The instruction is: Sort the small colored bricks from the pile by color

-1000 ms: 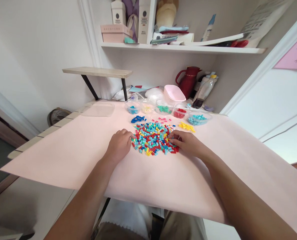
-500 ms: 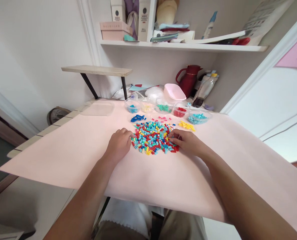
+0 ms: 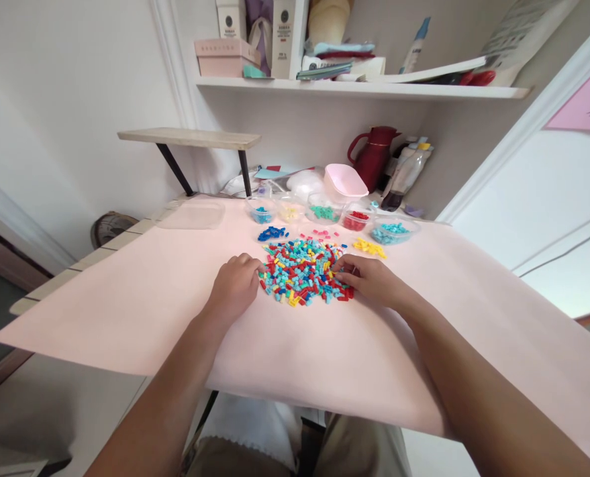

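A mixed pile of small plastic building bricks in red, light blue, yellow, green and white lies on the pink table covering. At the pile's left edge rests my left hand, its fingers curled and pressed together; anything in them is hidden. My right hand reaches in from the right, with thumb and fingertips bent together among the bricks. Whether a brick is between them is too small to make out. Behind the pile are a heap of dark blue bricks, a few pink bricks and a yellow heap.
Clear tubs hold sorted bricks: blue, cream, green, red and light blue. Behind them stand a pink bowl, a red jug and bottles. A clear lid lies at left, near a small raised shelf.
The view has shifted very slightly. Both hands stay at the same sides of the pile, with hardly any movement in the fingers.
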`<state>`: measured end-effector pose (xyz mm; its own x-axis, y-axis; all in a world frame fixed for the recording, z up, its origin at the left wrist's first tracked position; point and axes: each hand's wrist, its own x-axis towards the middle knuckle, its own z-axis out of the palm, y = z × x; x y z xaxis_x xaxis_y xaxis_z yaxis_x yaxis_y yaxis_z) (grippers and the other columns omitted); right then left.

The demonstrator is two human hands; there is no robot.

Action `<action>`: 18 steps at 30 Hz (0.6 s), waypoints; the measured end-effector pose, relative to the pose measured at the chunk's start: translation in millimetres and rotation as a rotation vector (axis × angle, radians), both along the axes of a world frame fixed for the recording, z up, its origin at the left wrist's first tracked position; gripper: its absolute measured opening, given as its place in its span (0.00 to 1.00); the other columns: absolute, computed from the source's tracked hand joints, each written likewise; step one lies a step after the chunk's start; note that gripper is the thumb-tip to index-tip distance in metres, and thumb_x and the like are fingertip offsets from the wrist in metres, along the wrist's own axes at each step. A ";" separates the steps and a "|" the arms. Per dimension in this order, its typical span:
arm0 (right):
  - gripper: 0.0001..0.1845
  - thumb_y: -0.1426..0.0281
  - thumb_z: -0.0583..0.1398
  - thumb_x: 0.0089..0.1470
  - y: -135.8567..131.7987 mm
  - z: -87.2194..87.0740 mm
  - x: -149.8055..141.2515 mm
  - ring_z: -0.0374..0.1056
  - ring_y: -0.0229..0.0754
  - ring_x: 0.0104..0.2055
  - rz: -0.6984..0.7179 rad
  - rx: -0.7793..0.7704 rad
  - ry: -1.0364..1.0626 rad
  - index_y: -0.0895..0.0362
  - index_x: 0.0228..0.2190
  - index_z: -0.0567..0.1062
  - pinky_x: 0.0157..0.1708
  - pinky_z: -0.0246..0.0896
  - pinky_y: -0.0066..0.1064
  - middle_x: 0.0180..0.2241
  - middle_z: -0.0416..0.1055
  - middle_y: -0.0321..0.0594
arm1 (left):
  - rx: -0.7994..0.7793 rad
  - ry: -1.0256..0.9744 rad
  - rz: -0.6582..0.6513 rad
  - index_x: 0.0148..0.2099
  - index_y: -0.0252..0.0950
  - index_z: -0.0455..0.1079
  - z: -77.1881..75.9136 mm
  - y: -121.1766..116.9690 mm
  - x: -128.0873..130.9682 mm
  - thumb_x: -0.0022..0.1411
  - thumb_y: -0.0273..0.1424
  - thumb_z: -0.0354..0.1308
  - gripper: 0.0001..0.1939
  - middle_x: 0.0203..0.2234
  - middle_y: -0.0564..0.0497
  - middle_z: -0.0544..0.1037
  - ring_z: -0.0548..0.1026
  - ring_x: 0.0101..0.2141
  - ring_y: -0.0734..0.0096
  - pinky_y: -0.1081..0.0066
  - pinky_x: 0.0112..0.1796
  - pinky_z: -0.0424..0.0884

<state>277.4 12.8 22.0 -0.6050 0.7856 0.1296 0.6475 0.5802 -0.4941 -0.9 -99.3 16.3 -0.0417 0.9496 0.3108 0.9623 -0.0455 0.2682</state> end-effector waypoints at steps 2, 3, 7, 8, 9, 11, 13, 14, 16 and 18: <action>0.09 0.65 0.56 0.52 0.3 -0.2 0.2 0.63 0.38 0.28 0.003 0.002 0.000 0.52 0.34 0.75 0.30 0.56 0.29 0.28 0.71 0.35 | -0.001 -0.006 0.001 0.40 0.40 0.72 0.1 0.1 0.1 0.61 0.25 0.42 0.16 0.38 0.48 0.73 0.70 0.41 0.66 0.65 0.44 0.65; 0.09 0.65 0.56 0.52 0.6 -0.6 0.4 0.63 0.38 0.28 0.005 0.004 0.002 0.52 0.34 0.75 0.30 0.56 0.29 0.27 0.71 0.35 | -0.003 -0.011 0.004 0.40 0.40 0.72 0.1 0.2 0.3 0.61 0.25 0.42 0.16 0.38 0.48 0.73 0.70 0.41 0.66 0.65 0.45 0.65; 0.09 0.65 0.57 0.52 2.3 -2.5 1.1 0.63 0.38 0.28 0.007 0.004 0.012 0.52 0.34 0.75 0.29 0.56 0.28 0.27 0.71 0.35 | -0.008 -0.015 0.007 0.40 0.40 0.72 0.4 0.4 0.6 0.61 0.25 0.43 0.16 0.39 0.48 0.73 0.70 0.42 0.66 0.65 0.45 0.64; 0.09 0.65 0.57 0.52 2.7 -2.8 1.1 0.63 0.38 0.28 0.005 0.001 0.011 0.52 0.34 0.75 0.29 0.56 0.28 0.27 0.71 0.35 | -0.008 -0.012 0.006 0.40 0.40 0.72 0.6 0.4 0.7 0.61 0.25 0.43 0.16 0.38 0.48 0.73 0.70 0.42 0.66 0.65 0.45 0.65; 0.09 0.65 0.57 0.52 2.9 -3.1 1.1 0.63 0.38 0.28 0.004 -0.002 0.008 0.52 0.34 0.75 0.29 0.56 0.28 0.27 0.71 0.35 | -0.009 -0.009 0.006 0.40 0.40 0.72 0.7 0.3 0.8 0.61 0.25 0.43 0.16 0.38 0.48 0.73 0.70 0.41 0.66 0.65 0.44 0.65; 0.08 0.65 0.56 0.52 3.3 -3.3 1.1 0.63 0.38 0.28 0.001 -0.007 0.003 0.52 0.34 0.75 0.29 0.56 0.28 0.27 0.71 0.34 | -0.011 -0.004 0.008 0.40 0.40 0.72 1.0 0.0 0.9 0.62 0.25 0.42 0.16 0.38 0.48 0.73 0.70 0.41 0.65 0.65 0.44 0.65; 0.09 0.65 0.56 0.52 3.6 -3.4 1.1 0.64 0.38 0.29 -0.002 -0.007 -0.001 0.52 0.34 0.75 0.30 0.56 0.29 0.28 0.72 0.34 | -0.009 -0.001 0.007 0.40 0.40 0.72 1.1 -0.2 1.1 0.62 0.25 0.42 0.16 0.38 0.48 0.73 0.70 0.41 0.66 0.65 0.44 0.64; 0.09 0.64 0.56 0.53 3.7 -3.4 1.2 0.64 0.38 0.29 -0.001 -0.006 -0.003 0.52 0.34 0.75 0.30 0.56 0.29 0.28 0.72 0.34 | -0.010 0.000 0.007 0.40 0.40 0.72 1.1 -0.3 1.1 0.62 0.25 0.43 0.16 0.38 0.48 0.73 0.70 0.41 0.66 0.65 0.44 0.64; 0.09 0.64 0.56 0.53 3.8 -3.3 1.2 0.64 0.38 0.29 0.000 -0.003 -0.007 0.52 0.34 0.75 0.30 0.56 0.29 0.28 0.72 0.34 | -0.012 0.001 0.007 0.40 0.40 0.72 0.9 -0.3 1.0 0.61 0.25 0.43 0.16 0.38 0.48 0.73 0.70 0.41 0.66 0.65 0.44 0.64; 0.09 0.65 0.56 0.52 3.9 -3.1 1.2 0.64 0.38 0.28 0.003 -0.001 -0.008 0.52 0.35 0.75 0.30 0.56 0.28 0.27 0.72 0.34 | -0.010 -0.002 0.003 0.41 0.39 0.72 0.6 -0.2 0.7 0.62 0.25 0.42 0.16 0.38 0.48 0.73 0.70 0.42 0.66 0.65 0.44 0.65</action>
